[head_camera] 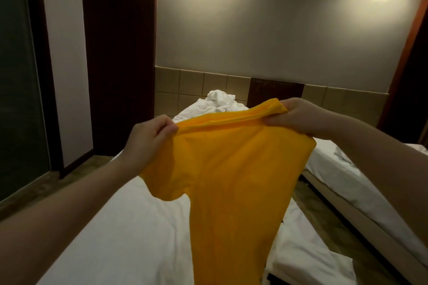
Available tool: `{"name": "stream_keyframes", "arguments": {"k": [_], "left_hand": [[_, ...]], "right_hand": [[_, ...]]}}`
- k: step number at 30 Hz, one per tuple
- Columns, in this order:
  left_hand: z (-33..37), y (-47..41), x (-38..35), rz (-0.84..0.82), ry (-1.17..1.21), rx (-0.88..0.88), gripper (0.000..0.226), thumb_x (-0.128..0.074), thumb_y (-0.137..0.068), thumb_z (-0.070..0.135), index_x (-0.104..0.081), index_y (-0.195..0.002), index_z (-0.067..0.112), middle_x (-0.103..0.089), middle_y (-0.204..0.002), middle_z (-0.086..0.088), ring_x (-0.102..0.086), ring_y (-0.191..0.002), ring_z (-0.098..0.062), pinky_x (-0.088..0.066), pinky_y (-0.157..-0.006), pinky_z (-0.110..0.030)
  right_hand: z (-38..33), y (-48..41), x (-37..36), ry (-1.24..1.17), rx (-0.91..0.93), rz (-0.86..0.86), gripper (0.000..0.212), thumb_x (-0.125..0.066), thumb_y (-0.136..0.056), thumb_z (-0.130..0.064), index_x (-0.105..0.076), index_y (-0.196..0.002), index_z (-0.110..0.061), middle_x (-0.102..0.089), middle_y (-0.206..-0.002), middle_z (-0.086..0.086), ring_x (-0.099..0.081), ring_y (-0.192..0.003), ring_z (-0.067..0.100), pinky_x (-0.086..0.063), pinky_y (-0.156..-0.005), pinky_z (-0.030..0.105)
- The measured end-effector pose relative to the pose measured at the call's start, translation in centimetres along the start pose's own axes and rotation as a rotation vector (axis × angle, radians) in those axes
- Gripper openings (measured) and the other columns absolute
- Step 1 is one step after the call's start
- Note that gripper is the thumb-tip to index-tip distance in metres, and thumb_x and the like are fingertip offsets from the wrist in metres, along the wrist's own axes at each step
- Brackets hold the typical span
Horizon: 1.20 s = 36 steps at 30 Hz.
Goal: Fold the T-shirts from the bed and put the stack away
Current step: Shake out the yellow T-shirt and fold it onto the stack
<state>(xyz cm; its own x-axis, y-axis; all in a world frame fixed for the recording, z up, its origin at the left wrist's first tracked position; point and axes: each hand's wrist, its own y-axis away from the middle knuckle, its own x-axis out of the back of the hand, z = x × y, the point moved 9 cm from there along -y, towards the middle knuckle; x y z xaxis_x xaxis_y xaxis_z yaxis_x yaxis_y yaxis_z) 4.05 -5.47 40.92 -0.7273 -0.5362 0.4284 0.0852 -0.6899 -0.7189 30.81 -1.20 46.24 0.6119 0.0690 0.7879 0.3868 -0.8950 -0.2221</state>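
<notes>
A yellow T-shirt (pixel 229 183) hangs in the air above the white bed (pixel 120 227), stretched between my two hands. My left hand (pixel 148 139) pinches its upper edge on the left, and my right hand (pixel 298 115) grips the bunched upper edge on the right. One short sleeve droops at the lower left, and the body of the shirt hangs down to the bottom of the view. A crumpled heap of white cloth (pixel 220 99) lies at the far end of the bed; whether it is a T-shirt or bedding I cannot tell.
A second white bed (pixel 361 183) stands to the right, across a narrow gap of floor (pixel 308 194). A tiled wall band (pixel 190 85) runs behind the beds. Dark wooden panels (pixel 120 53) and a glass door (pixel 18 99) are at the left.
</notes>
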Motion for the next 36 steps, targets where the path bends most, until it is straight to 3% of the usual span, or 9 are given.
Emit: {"name": "stream_keyframes", "arguments": {"k": [4, 9, 12, 14, 17, 20, 24, 28, 36], "left_hand": [[2.9, -2.4, 0.9, 0.0, -0.162, -0.159, 0.022, -0.041, -0.097, 0.024, -0.056, -0.103, 0.008, -0.055, -0.095, -0.005, -0.052, -0.083, -0.017, -0.036, -0.065, -0.017], [6.8, -8.3, 3.1, 0.067, -0.22, -0.229, 0.022, -0.037, -0.1, 0.026, -0.053, -0.101, 0.01, -0.052, -0.091, -0.004, -0.052, -0.082, -0.018, -0.041, -0.07, -0.031], [5.8, -7.7, -1.2, -0.26, -0.496, -0.28, 0.019, -0.036, -0.1, 0.029, -0.048, -0.09, 0.019, -0.051, -0.082, 0.002, -0.056, -0.077, -0.019, -0.038, -0.062, -0.025], [5.6, -8.5, -0.3, -0.177, -0.421, -0.256, 0.02, -0.038, -0.099, 0.029, -0.05, -0.087, 0.018, -0.05, -0.076, 0.003, -0.053, -0.07, -0.015, -0.037, -0.059, -0.025], [7.1, -10.0, 1.8, -0.025, -0.348, -0.242, 0.017, -0.043, -0.098, 0.027, -0.051, -0.086, 0.018, -0.048, -0.072, 0.007, -0.049, -0.065, -0.011, -0.034, -0.055, -0.022], [7.0, -10.3, 3.8, 0.033, -0.178, -0.151, 0.019, -0.042, -0.098, 0.026, -0.053, -0.091, 0.012, -0.05, -0.078, 0.0, -0.048, -0.069, -0.013, -0.037, -0.061, -0.026], [7.4, -9.9, 3.6, -0.046, -0.174, -0.154, 0.022, -0.044, -0.098, 0.025, -0.057, -0.093, 0.008, -0.053, -0.083, -0.005, -0.05, -0.072, -0.017, -0.039, -0.065, -0.028], [7.8, -9.7, 3.7, -0.047, -0.192, -0.139, 0.022, -0.045, -0.097, 0.027, -0.055, -0.087, 0.01, -0.049, -0.075, -0.002, -0.049, -0.071, -0.019, -0.036, -0.061, -0.029], [9.3, -8.5, 6.8, 0.108, -0.158, -0.098, 0.029, -0.039, -0.1, 0.026, -0.053, -0.109, 0.002, -0.052, -0.101, -0.014, -0.05, -0.09, -0.027, -0.041, -0.078, -0.038]], "right_hand": [[-1.3, -0.4, 1.8, 0.189, 0.033, 0.051, 0.015, -0.06, -0.089, -0.025, -0.061, -0.102, -0.019, -0.062, -0.098, 0.002, -0.061, -0.087, 0.017, -0.047, -0.068, 0.024], [-7.8, 0.2, 9.6, 0.254, 0.303, 0.622, 0.017, -0.058, -0.091, -0.018, -0.063, -0.107, -0.02, -0.056, -0.096, 0.003, -0.053, -0.093, 0.017, -0.037, -0.079, 0.023], [-5.8, -1.9, 3.3, 0.798, 0.272, 0.202, 0.023, -0.051, -0.096, -0.025, -0.061, -0.111, -0.013, -0.059, -0.101, 0.0, -0.057, -0.094, 0.019, -0.039, -0.076, 0.023], [-5.4, -2.3, 3.8, 0.975, 0.211, 0.17, 0.027, -0.047, -0.094, -0.03, -0.059, -0.114, -0.016, -0.061, -0.11, 0.004, -0.059, -0.103, 0.024, -0.046, -0.083, 0.031], [-8.3, -1.1, 8.9, 0.726, 0.302, 0.555, 0.035, -0.046, -0.087, -0.024, -0.062, -0.114, -0.008, -0.062, -0.114, 0.013, -0.056, -0.107, 0.03, -0.039, -0.082, 0.029], [-9.1, -0.6, 5.3, 1.026, 0.331, 0.314, 0.027, -0.045, -0.098, -0.028, -0.057, -0.119, -0.016, -0.057, -0.103, -0.001, -0.057, -0.106, 0.022, -0.038, -0.077, 0.027], [-9.4, 1.4, 9.3, 0.886, 0.258, 0.575, 0.033, -0.047, -0.096, -0.015, -0.055, -0.128, -0.015, -0.058, -0.126, 0.013, -0.053, -0.115, 0.03, -0.037, -0.083, 0.029], [-9.3, 2.9, 8.5, 1.036, 0.22, 0.527, 0.037, -0.044, -0.098, -0.021, -0.048, -0.134, -0.017, -0.051, -0.134, 0.012, -0.049, -0.12, 0.031, -0.037, -0.09, 0.035], [-9.6, 4.2, 9.8, 0.607, 0.253, 0.618, 0.036, -0.048, -0.089, -0.001, -0.061, -0.121, -0.01, -0.057, -0.129, 0.015, -0.05, -0.118, 0.032, -0.034, -0.086, 0.027]]}}
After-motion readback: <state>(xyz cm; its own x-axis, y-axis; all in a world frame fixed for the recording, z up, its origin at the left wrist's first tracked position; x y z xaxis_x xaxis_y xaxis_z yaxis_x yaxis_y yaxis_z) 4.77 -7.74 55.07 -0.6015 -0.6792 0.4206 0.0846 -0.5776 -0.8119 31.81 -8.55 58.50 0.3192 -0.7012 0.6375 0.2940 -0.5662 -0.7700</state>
